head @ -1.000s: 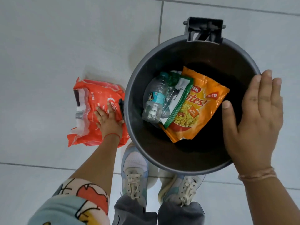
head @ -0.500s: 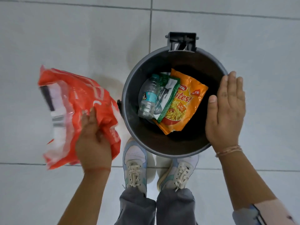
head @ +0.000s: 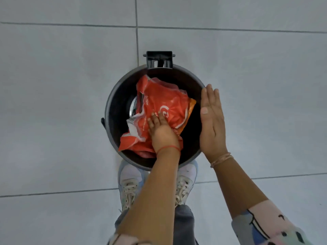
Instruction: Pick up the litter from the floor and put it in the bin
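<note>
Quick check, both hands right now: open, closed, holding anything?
Left hand: pressing on the red bag in the bin; grip cannot be told.
Right hand: open, flat beside the rim, holding nothing.

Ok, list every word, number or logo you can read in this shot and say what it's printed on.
Red bag in the bin: a white curled "C"-like logo, partly covered by the left hand.
Red bag, left edge: a small sideways print line, too blurred to read.
Orange packet under the red bag: only a sliver shows, no text visible.
Right hand, bin, shoes: no readable text.
</note>
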The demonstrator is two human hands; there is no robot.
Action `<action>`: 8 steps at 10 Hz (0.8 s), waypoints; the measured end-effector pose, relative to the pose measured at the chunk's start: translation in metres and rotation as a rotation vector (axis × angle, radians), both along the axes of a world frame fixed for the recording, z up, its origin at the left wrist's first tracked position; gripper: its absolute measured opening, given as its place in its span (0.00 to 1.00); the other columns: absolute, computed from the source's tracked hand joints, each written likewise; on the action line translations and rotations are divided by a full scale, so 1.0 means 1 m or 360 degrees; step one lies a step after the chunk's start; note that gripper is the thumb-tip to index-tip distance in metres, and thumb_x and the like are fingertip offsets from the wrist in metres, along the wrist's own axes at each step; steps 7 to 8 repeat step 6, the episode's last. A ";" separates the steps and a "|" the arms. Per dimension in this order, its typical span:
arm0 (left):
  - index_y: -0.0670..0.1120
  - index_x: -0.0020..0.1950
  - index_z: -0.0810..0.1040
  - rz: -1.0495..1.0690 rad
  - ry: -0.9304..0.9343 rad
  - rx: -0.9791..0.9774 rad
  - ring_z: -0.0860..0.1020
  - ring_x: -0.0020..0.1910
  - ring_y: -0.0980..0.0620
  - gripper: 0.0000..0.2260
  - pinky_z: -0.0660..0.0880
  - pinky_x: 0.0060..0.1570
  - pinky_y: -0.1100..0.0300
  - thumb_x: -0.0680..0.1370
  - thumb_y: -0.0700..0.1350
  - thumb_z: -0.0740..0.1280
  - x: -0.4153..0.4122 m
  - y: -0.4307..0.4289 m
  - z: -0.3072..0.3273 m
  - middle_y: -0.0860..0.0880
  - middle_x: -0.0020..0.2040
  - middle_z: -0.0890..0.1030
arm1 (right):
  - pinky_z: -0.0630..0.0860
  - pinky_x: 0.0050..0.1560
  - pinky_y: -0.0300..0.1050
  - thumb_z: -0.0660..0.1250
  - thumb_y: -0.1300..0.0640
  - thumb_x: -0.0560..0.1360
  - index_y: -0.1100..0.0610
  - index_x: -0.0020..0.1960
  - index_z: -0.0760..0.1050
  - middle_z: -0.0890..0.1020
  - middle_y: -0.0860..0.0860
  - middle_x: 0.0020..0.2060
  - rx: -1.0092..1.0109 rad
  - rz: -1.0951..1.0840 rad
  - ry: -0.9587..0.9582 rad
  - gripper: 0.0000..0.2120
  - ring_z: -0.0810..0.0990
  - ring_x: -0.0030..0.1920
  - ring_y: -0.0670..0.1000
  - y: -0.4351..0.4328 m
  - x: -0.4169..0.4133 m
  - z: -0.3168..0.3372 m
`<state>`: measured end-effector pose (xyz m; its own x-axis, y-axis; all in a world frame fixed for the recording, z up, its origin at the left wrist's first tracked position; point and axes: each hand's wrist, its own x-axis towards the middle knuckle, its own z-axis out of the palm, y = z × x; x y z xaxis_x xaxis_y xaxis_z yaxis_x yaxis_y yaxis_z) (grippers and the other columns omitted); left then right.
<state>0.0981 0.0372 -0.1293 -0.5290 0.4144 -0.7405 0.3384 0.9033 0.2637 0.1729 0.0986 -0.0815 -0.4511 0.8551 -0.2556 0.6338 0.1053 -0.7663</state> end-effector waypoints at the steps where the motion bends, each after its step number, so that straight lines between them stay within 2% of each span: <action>1: 0.44 0.76 0.40 0.0028 -0.0035 -0.0044 0.38 0.75 0.42 0.34 0.38 0.73 0.49 0.78 0.45 0.59 0.011 0.000 -0.018 0.41 0.77 0.39 | 0.45 0.76 0.49 0.42 0.52 0.78 0.60 0.73 0.55 0.56 0.48 0.73 0.0032 0.0002 0.0010 0.25 0.47 0.74 0.47 -0.001 0.001 -0.003; 2: 0.45 0.75 0.37 -0.0023 -0.0090 -0.0104 0.35 0.75 0.44 0.29 0.35 0.73 0.50 0.80 0.47 0.52 0.009 -0.001 -0.022 0.41 0.76 0.35 | 0.45 0.76 0.46 0.42 0.50 0.78 0.59 0.73 0.55 0.57 0.53 0.75 0.0076 0.0018 -0.0022 0.27 0.47 0.74 0.46 -0.001 0.002 -0.004; 3: 0.48 0.76 0.39 -0.0084 -0.0099 -0.0061 0.37 0.75 0.44 0.27 0.38 0.73 0.50 0.81 0.50 0.49 0.006 -0.003 -0.014 0.41 0.76 0.37 | 0.45 0.75 0.46 0.46 0.55 0.79 0.61 0.73 0.55 0.57 0.56 0.75 0.0158 0.0052 -0.0146 0.24 0.47 0.74 0.48 -0.001 0.000 -0.004; 4: 0.48 0.76 0.38 -0.0238 -0.0092 0.0077 0.38 0.76 0.46 0.26 0.38 0.74 0.51 0.82 0.51 0.48 0.002 -0.010 0.014 0.42 0.77 0.38 | 0.45 0.74 0.49 0.50 0.55 0.79 0.62 0.73 0.54 0.56 0.58 0.75 0.0335 0.0254 -0.0512 0.25 0.45 0.74 0.51 -0.006 -0.003 0.006; 5: 0.47 0.75 0.36 -0.0482 0.0007 0.0146 0.36 0.75 0.48 0.27 0.34 0.72 0.54 0.82 0.50 0.47 -0.006 -0.018 0.047 0.45 0.77 0.38 | 0.44 0.76 0.50 0.53 0.55 0.80 0.62 0.74 0.49 0.51 0.57 0.76 0.0387 0.0594 -0.0759 0.27 0.42 0.75 0.53 -0.007 -0.011 0.027; 6: 0.46 0.71 0.30 -0.0592 0.0476 0.0364 0.31 0.73 0.50 0.26 0.30 0.69 0.56 0.81 0.50 0.44 -0.037 -0.013 0.099 0.49 0.76 0.36 | 0.41 0.76 0.50 0.50 0.53 0.80 0.59 0.74 0.42 0.46 0.55 0.76 0.0473 0.0781 -0.0748 0.27 0.39 0.75 0.54 0.002 -0.034 0.075; 8: 0.46 0.71 0.30 -0.0592 0.0476 0.0364 0.31 0.73 0.50 0.26 0.30 0.69 0.56 0.81 0.50 0.44 -0.037 -0.013 0.099 0.49 0.76 0.36 | 0.41 0.76 0.50 0.50 0.53 0.80 0.59 0.74 0.42 0.46 0.55 0.76 0.0473 0.0781 -0.0748 0.27 0.39 0.75 0.54 0.002 -0.034 0.075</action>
